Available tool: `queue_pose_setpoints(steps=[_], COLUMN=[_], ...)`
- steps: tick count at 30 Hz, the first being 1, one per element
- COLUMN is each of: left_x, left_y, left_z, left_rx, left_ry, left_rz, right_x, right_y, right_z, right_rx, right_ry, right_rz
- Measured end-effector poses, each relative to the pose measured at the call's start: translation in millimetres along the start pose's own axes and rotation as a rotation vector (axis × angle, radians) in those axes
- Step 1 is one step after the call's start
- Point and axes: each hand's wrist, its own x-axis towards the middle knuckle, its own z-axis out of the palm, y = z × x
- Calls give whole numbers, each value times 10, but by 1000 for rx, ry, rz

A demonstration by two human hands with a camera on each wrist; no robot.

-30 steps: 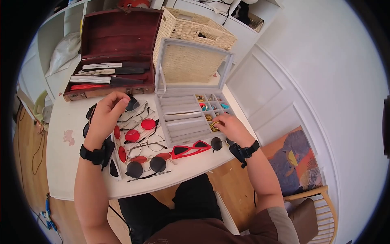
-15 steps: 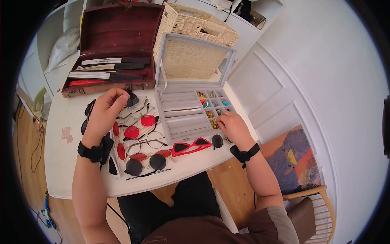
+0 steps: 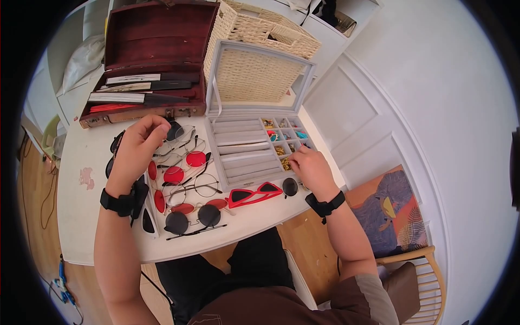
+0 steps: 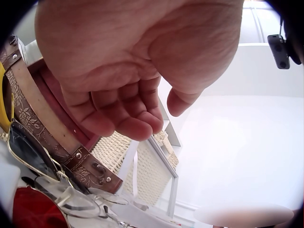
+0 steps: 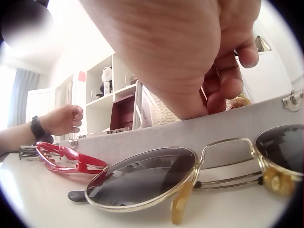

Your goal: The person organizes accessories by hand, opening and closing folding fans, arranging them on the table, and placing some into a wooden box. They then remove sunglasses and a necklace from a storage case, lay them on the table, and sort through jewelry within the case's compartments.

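Observation:
My left hand (image 3: 140,149) hovers above the spread of glasses, its fingers loosely curled and nothing in them in the left wrist view. Below it lie round red-lensed glasses (image 3: 173,175), clear wire-rimmed ones and dark sunglasses (image 3: 208,215). My right hand (image 3: 314,170) is at the right side of a grey jewelry box (image 3: 244,169), fingertips right at a small compartment of gold jewelry (image 3: 285,163). In the right wrist view its fingers are bent and the thumb stands apart from them. Round dark sunglasses (image 5: 147,175) and red cat-eye sunglasses (image 3: 253,194) lie along the box's front.
The jewelry box's glass lid stands up, with a woven basket (image 3: 265,32) behind it. An open dark red suitcase (image 3: 157,40) at the back left holds long white and black folded things (image 3: 124,97). White cat-eye sunglasses (image 3: 151,225) lie near my left wrist. A wall borders the right.
The head view has shifted slightly. My right fingertips have moved slightly back and to the right over the compartments, uncovering more gold jewelry. The left hand stays nearly still over the glasses.

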Motion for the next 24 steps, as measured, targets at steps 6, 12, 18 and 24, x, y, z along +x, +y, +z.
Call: queue_pose_setpoints(steps=[6,12,18,24], left_x=[-5,-5,-9,-7], left_y=[1,5,17,10], left_z=[-3,-10,1,-12], left_rx=[13,11,28,24], left_ry=[-5,6,1,9], left_rz=[2,10,5,9], right_x=[21,7,-25,18], right_y=[6,-35,2,-47], right_z=[-17,-76,-6,-74], right_rx=[18,-19,-28,-28], right_ry=[-75,-75,-42,-86], right_rz=[11,-26,17,15])
